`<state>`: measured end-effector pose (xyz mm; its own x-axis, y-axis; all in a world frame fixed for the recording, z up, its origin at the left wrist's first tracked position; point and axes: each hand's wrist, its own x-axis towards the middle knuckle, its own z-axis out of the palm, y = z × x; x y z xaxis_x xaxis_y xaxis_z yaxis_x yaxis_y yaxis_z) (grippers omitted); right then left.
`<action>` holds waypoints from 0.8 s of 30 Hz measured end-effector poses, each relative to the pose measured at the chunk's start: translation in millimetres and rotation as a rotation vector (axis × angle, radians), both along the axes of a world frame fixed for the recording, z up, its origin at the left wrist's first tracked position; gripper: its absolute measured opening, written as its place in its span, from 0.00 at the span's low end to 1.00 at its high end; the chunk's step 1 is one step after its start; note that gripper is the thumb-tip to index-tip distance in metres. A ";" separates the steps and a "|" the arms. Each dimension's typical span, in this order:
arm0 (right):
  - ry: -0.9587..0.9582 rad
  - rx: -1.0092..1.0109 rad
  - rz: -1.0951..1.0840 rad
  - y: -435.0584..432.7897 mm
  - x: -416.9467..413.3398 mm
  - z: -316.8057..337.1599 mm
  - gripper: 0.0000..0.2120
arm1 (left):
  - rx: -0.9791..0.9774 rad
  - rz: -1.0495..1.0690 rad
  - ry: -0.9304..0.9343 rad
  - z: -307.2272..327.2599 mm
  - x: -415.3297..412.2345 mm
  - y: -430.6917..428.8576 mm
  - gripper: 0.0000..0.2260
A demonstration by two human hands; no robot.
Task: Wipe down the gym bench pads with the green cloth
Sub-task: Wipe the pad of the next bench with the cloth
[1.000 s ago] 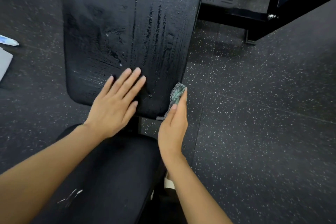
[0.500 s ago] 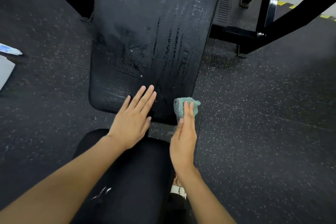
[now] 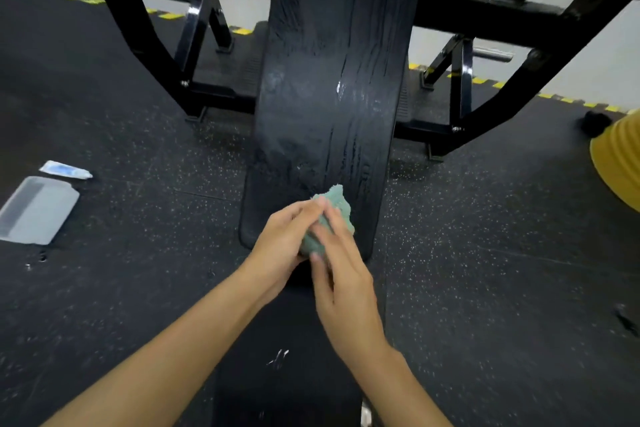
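I find the green cloth (image 3: 333, 210) bunched between 2 hands over the near end of the back pad (image 3: 325, 97); the left hand (image 3: 280, 246) has its fingers curled round it; the right hand (image 3: 343, 288), blurred, pinches it. Wet streaks mark the pad. My judgement: refold to 1 flat face; press in long, overlapping strokes down the bench, edges included.
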<state>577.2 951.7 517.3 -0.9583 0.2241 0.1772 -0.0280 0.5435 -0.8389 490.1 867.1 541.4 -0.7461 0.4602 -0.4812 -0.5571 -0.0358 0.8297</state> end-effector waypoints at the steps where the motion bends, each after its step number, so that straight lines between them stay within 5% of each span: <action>1: 0.022 0.036 0.021 -6.2 4.5 8.3 0.21 | 0.010 0.014 -0.003 8.3 3.4 -7.0 0.15; 9: 0.139 -0.147 -0.068 -23.9 35.6 104.9 0.11 | 0.082 0.124 0.087 75.2 47.8 -61.9 0.13; 15: -0.187 -0.409 0.073 -15.1 18.9 162.3 0.23 | 0.067 0.095 0.202 138.4 58.8 -83.2 0.16; 17: -0.265 -0.493 0.183 -11.6 11.8 178.4 0.17 | 0.059 0.077 0.232 160.1 57.4 -88.3 0.16; 21: -0.176 -0.502 0.277 -11.0 -3.2 209.2 0.06 | -0.003 0.069 0.333 197.4 46.7 -102.3 0.15; 24: -0.098 -0.476 0.294 -15.9 -20.0 235.5 0.09 | -0.029 0.059 0.346 221.0 33.1 -116.7 0.15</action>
